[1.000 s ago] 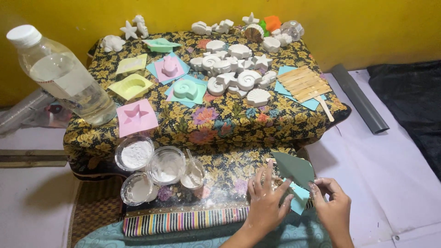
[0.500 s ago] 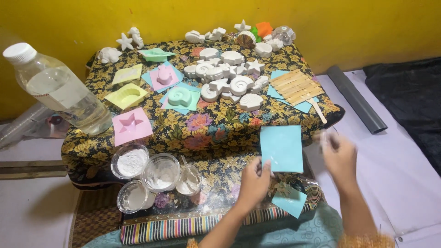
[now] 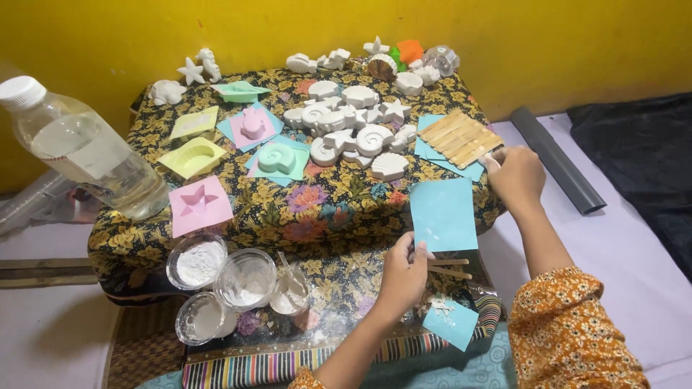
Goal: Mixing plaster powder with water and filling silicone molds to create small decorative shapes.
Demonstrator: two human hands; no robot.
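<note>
My left hand (image 3: 402,277) pinches the blue paper sheet (image 3: 443,214) upright above the floral cloth (image 3: 317,205); my right hand (image 3: 515,174) closes on a craft stick (image 3: 460,137) — I'd lift one only.

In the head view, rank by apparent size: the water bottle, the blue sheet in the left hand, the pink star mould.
1. Water bottle, though nearness to the camera may inflate it.
2. Blue sheet, held by the left hand.
3. Pink star mould.
</note>
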